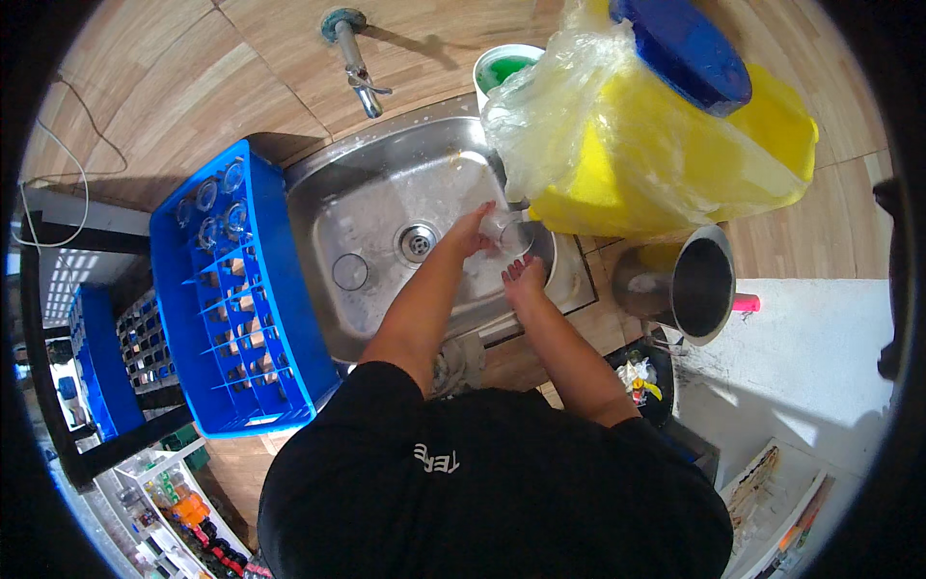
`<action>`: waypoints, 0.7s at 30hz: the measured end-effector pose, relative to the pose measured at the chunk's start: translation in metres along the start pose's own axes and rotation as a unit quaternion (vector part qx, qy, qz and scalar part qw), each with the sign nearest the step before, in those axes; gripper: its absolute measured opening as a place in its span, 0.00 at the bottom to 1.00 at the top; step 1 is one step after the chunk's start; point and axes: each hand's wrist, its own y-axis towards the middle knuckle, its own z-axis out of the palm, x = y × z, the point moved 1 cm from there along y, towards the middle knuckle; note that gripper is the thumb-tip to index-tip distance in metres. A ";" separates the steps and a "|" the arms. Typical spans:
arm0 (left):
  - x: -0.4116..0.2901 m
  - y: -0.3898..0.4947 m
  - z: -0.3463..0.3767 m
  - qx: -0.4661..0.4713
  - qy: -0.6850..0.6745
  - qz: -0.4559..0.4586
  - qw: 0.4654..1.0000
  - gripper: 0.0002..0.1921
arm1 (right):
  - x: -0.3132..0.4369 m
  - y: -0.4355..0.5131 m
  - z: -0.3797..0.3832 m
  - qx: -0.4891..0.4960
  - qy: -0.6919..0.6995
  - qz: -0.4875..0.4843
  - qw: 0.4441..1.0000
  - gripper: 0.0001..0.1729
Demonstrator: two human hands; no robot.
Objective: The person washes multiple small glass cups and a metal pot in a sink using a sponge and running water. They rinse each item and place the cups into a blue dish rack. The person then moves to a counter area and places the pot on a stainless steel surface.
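Note:
My left hand (477, 230) holds a clear drinking glass (516, 237) tilted over the right side of the stainless steel sink (391, 188). The glass is under the small spout (534, 214) at the bottom of a yellow container (636, 159). Just below the glass's rim is my right hand (525, 279), palm turned up and fingers loosely curled; whether it touches the rim cannot be made out. A second clear glass (351, 272) stands in the sink, left of the drain strainer (417, 244).
A blue divided crate (289, 289) with several upturned glasses (235, 217) borders the sink's left. On the wall is a metal tap (358, 76). A white bucket (480, 76) with green contents stands behind. Clear plastic and a blue lid (687, 58) top the yellow container. Right is a metal pot (651, 282).

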 end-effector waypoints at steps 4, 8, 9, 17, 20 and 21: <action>-0.031 -0.011 0.030 0.026 0.164 0.024 0.986 0.32 | 0.000 0.005 0.005 -0.018 0.060 0.045 0.997 0.28; -0.056 -0.028 0.049 0.091 0.284 0.065 0.952 0.30 | 0.005 -0.001 0.011 0.000 0.097 0.144 0.985 0.27; -0.061 -0.033 0.050 0.136 0.272 0.086 0.949 0.29 | 0.007 -0.002 0.013 0.020 0.105 0.173 0.979 0.27; -0.085 -0.099 0.019 0.082 0.413 0.283 0.862 0.26 | 0.007 0.036 0.058 0.237 0.077 0.127 0.960 0.27; -0.106 -0.134 0.010 0.005 0.478 0.328 0.815 0.24 | -0.003 0.037 0.088 0.309 0.070 0.046 0.947 0.22; -0.114 -0.149 0.007 -0.026 0.479 0.318 0.818 0.23 | -0.012 0.031 0.101 0.363 0.057 0.047 0.929 0.23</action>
